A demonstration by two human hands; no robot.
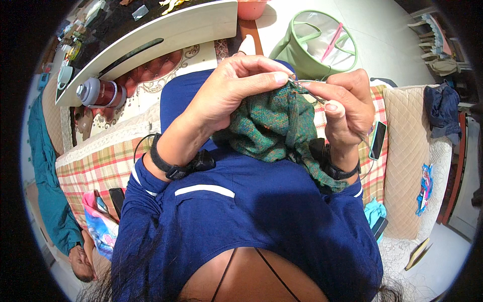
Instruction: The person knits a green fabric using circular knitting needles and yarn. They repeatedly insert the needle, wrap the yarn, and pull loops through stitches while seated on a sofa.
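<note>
A green knitted piece (269, 124) flecked with orange hangs over my lap, one narrow part trailing toward my right forearm. My left hand (241, 81) pinches its upper edge between thumb and fingers, where the tip of a thin needle shows. Close beside it, my right hand (347, 102) grips a slim dark knitting needle (317, 98) whose tip meets the stitches. A strand of yarn (368, 145) runs down past my right wrist. The fingers hide most of the needles and loops. Each wrist wears a black strap.
A green fabric bin (290, 53) with a clear liner stands ahead. A white-edged table (196, 22) is at front left, a vacuum flask (102, 93) near it. A phone (378, 140) lies on the plaid cover at right. Another person (54, 166) lies at far left.
</note>
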